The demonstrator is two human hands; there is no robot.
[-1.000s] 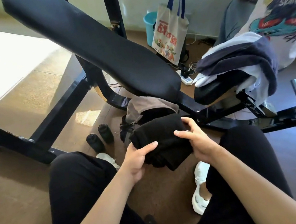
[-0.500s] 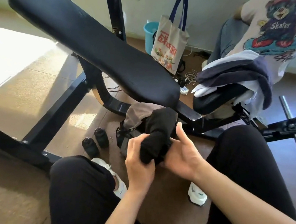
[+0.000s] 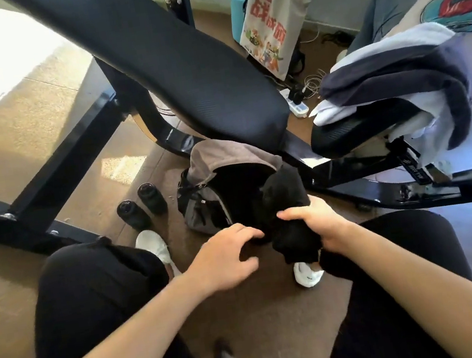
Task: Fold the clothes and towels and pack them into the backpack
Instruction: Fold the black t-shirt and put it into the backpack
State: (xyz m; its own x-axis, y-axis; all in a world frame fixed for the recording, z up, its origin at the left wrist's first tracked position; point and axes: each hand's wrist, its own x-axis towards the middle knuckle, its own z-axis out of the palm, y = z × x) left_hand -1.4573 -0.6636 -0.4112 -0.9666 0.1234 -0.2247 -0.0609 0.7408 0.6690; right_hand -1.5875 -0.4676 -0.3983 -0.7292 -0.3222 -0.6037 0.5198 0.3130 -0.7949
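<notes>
A grey backpack (image 3: 202,165) stands open on the floor between my knees, under the end of the bench pad. My right hand (image 3: 316,223) grips a folded black garment (image 3: 285,202), whose upper end points into the backpack's mouth. My left hand (image 3: 224,254) hovers just left of the garment with its fingers loosely curled and spread, holding nothing. A pile of white and dark grey clothes (image 3: 397,75) lies draped over the small seat pad at the right.
A black weight bench (image 3: 167,54) slants across the view, its frame bars running along the floor. Two small black dumbbells (image 3: 140,205) stand left of the backpack. A tote bag (image 3: 272,20), a blue bucket and a power strip sit behind. Another person sits at the far right.
My left hand has let go of the black garment, which is now in my right hand alone. The garment has moved right and stands more upright at the backpack's mouth.
</notes>
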